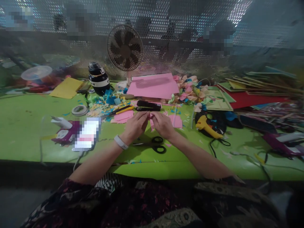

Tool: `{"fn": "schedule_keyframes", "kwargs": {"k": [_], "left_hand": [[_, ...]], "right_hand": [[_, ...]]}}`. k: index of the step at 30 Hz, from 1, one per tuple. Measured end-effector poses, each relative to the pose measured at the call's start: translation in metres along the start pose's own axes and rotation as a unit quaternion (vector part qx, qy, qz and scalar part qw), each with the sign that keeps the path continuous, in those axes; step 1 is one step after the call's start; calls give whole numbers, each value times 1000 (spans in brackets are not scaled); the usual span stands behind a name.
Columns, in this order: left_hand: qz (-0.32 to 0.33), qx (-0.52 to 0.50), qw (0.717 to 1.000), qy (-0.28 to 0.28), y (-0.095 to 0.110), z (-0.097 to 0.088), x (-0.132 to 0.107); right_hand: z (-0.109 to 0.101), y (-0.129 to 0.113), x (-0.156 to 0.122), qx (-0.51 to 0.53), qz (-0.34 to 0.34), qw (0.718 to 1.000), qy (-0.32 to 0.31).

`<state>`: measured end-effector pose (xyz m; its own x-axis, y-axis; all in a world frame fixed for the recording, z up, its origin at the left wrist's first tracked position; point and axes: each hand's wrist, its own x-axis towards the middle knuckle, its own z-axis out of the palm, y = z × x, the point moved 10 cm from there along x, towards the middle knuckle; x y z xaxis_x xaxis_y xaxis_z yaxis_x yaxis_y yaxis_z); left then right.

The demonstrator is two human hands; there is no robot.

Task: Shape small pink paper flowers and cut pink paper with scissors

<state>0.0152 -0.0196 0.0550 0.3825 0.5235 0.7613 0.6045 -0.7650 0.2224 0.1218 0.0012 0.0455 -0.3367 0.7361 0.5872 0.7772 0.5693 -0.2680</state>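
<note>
My left hand [137,124] and my right hand [162,124] meet above the green table, fingers closed together on a small piece of pink paper [152,122]. Most of that piece is covered by the fingers. Just beyond the fingertips lies a black stapler [148,105]. Pink paper pieces [123,117] rest beside my left hand, near a yellow utility knife [124,109]. More cut pink paper [177,121] is to the right of my right hand. Between my forearms, scissors [158,145] with black handles lie flat on the table.
A fan [125,47] stands behind pink sheets [154,86] and coloured scraps [187,87]. On the left are a black bottle [98,79], a tape roll [79,110] and a lit phone [87,133]. A yellow glue gun [209,127] with its cord lies at right, before stacked cards [256,84].
</note>
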Motion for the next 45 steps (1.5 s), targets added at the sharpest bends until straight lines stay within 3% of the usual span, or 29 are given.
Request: {"fn": "schedule_keyframes", "kwargs": {"k": [5, 12, 17, 21, 25, 29, 38, 41, 45], "left_hand": [[-43, -87, 995, 23, -8, 6, -3], [-154, -251, 954, -65, -42, 42, -18], [-121, -295, 941, -110, -27, 47, -22], [-106, -303, 943, -92, -26, 47, -17], [-210, -380, 901, -17, -58, 44, -14], [-317, -442, 839, 9, -82, 46, -18], [-399, -541, 739, 32, -81, 47, -24], [-409, -547, 729, 43, -79, 46, -24], [-399, -534, 744, 44, -76, 44, -21]], "right_hand": [[1, 1, 2, 64, 26, 997, -26], [10, -7, 0, 97, 48, 989, -97], [16, -19, -10, 128, 58, 982, -126], [19, -23, -9, 61, 51, 985, -150], [15, -15, 0, 18, 62, 990, -122], [11, -5, 5, 42, 60, 993, -90], [-14, 16, 8, 88, 79, 992, 34], [-13, 16, 8, 127, 80, 988, 32], [-5, 25, 8, 245, 135, 960, 22]]}}
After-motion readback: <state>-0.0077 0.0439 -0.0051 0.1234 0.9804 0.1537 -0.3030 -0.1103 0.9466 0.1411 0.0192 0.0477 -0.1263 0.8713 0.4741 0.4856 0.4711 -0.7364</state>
